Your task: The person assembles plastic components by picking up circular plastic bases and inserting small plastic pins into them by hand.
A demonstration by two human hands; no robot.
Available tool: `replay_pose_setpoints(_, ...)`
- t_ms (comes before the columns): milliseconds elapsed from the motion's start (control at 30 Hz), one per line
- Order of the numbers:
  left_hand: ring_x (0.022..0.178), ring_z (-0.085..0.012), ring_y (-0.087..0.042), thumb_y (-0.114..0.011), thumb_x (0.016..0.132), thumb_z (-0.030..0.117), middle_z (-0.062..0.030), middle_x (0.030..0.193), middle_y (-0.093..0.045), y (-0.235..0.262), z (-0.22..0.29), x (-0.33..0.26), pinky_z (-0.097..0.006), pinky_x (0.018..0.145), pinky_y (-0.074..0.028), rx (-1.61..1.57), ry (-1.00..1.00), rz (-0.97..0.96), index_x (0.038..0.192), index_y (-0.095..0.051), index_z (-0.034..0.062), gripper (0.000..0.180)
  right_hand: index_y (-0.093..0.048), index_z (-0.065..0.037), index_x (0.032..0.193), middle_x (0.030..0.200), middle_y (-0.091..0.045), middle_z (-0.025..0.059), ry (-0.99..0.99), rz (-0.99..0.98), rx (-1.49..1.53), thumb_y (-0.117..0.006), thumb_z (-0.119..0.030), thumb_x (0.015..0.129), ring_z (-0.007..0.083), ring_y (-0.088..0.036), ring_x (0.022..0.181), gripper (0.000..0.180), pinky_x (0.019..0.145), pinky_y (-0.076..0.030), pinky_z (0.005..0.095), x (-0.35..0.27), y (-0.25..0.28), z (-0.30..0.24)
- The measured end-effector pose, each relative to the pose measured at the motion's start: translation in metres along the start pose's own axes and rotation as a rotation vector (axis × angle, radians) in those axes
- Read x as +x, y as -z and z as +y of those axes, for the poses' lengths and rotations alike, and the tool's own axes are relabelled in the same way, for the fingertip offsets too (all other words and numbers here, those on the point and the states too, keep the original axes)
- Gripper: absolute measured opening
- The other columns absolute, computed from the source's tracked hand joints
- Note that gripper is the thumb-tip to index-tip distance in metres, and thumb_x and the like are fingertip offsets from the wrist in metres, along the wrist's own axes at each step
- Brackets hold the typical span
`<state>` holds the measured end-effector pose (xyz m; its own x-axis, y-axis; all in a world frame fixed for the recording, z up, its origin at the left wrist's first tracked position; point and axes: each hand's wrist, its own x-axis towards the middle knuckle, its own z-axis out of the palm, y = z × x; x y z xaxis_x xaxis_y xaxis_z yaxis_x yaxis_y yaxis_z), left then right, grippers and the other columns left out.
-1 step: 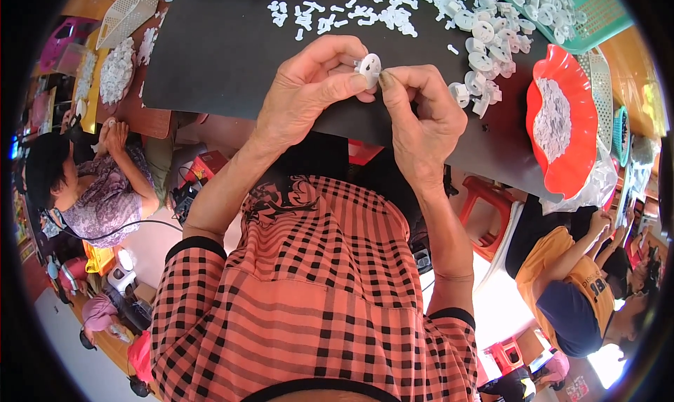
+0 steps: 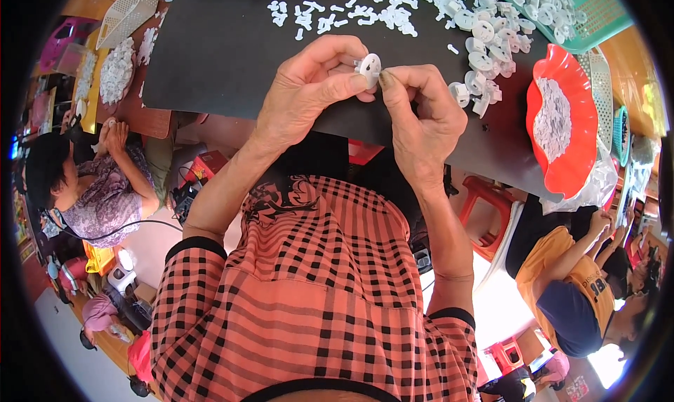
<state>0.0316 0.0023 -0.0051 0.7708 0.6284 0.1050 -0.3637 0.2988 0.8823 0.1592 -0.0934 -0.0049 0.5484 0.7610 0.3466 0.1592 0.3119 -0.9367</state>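
Note:
My left hand (image 2: 309, 86) pinches a round white plastic disc (image 2: 370, 68) with small holes in its face, held upright above the near edge of the black table (image 2: 210, 58). Close against the disc's right side, my right hand (image 2: 425, 114) has thumb and index finger pressed together. Whatever is between those fingertips is too small or too hidden to make out. Beyond the hands lie scattered small white plastic pieces (image 2: 365, 12). To the right of them is a heap of similar round white parts (image 2: 484, 51).
A red wavy-rimmed bowl (image 2: 585, 107) of small white pieces sits at the right edge. A green basket (image 2: 611, 23) of white parts stands far right. Co-workers sit at left (image 2: 98, 184) and right (image 2: 576, 290). A red stool (image 2: 484, 212) is below the table's right side.

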Motion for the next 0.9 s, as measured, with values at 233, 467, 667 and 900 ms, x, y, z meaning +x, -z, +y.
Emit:
replay_pose_setpoints(233, 0.091, -0.0142, -0.06, -0.063, 0.086, 0.005, -0.0082, 0.1, -0.059, -0.0004, -0.0004, 0.0012, -0.029, 0.079, -0.054, 0.038, -0.012, 0.013, 0.112, -0.055, -0.0014, 0.028, -0.061, 0.0, 0.082, 0.078, -0.061, 0.0045, 0.063, 0.005, -0.086, -0.064, 0.003, 0.081, 0.0075, -0.06, 0.062, 0.005, 0.055, -0.045, 0.0203, -0.0001, 0.001, 0.0013)
replay_pose_setpoints(467, 0.089, -0.014, -0.06, -0.063, 0.086, 0.006, -0.0081, 0.098, -0.06, 0.0003, 0.0018, 0.0018, -0.029, 0.079, -0.054, 0.038, 0.027, 0.002, 0.112, -0.056, -0.0015, 0.028, -0.061, -0.001, 0.082, 0.077, -0.062, 0.0044, 0.037, 0.034, -0.057, -0.064, 0.003, 0.081, 0.0069, -0.058, 0.061, 0.005, 0.055, -0.044, 0.0203, -0.0012, -0.0007, 0.0009)
replay_pose_setpoints(667, 0.089, -0.014, -0.06, -0.063, 0.086, 0.006, -0.008, 0.098, -0.06, 0.0002, 0.0011, 0.0022, -0.029, 0.079, -0.054, 0.051, 0.002, -0.001, 0.112, -0.056, -0.0015, 0.028, -0.061, -0.001, 0.082, 0.077, -0.061, 0.0041, 0.01, 0.027, -0.046, -0.064, 0.002, 0.081, 0.0064, -0.057, 0.06, 0.005, 0.054, -0.044, 0.0201, -0.002, -0.0004, 0.0008)
replay_pose_setpoints(900, 0.089, -0.0138, -0.06, -0.063, 0.086, 0.007, -0.0078, 0.099, -0.06, -0.0052, 0.0016, -0.0011, -0.028, 0.08, -0.053, 0.116, -0.021, 0.049, 0.112, -0.056, -0.0008, 0.028, -0.062, 0.001, 0.084, 0.077, -0.056, -0.0017, 0.045, 0.012, -0.11, -0.064, 0.002, 0.084, 0.0023, -0.045, 0.062, 0.002, 0.055, -0.038, 0.0174, -0.0041, -0.002, 0.0007)
